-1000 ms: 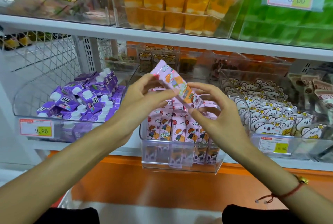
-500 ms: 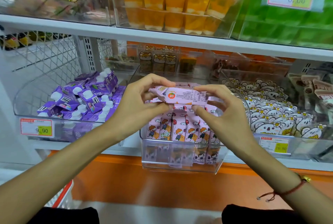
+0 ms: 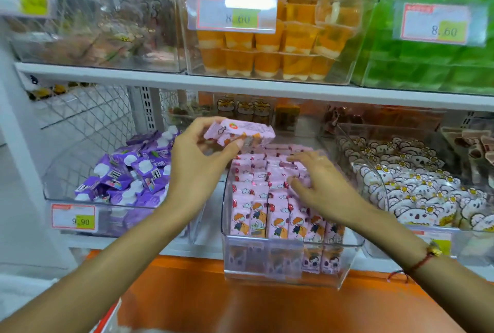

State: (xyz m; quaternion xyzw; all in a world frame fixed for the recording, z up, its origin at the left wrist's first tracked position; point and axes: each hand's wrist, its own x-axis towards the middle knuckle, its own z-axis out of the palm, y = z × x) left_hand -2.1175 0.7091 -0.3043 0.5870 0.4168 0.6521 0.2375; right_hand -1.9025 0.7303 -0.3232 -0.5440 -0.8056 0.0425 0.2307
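A: Where is the pink snack packet [image 3: 240, 133]?
B: The left hand [image 3: 197, 161] pinches it between thumb and fingers. It is lifted above the clear bin [image 3: 280, 276], at about 11 o'clock of it.
A: And the right hand [image 3: 318, 182]?
B: It is apart from the left hand and rests on the rows of pink packets [image 3: 256, 215] in the bin. It is blurred, so I cannot tell if it grips one.
A: And beside the bin?
B: Purple pouches [image 3: 128, 172] at 9 o'clock, koala-face packets [image 3: 417, 193] at 3 o'clock.

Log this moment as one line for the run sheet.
left hand: grips pink pack above clear bin | right hand: rests on stacked packs in bin
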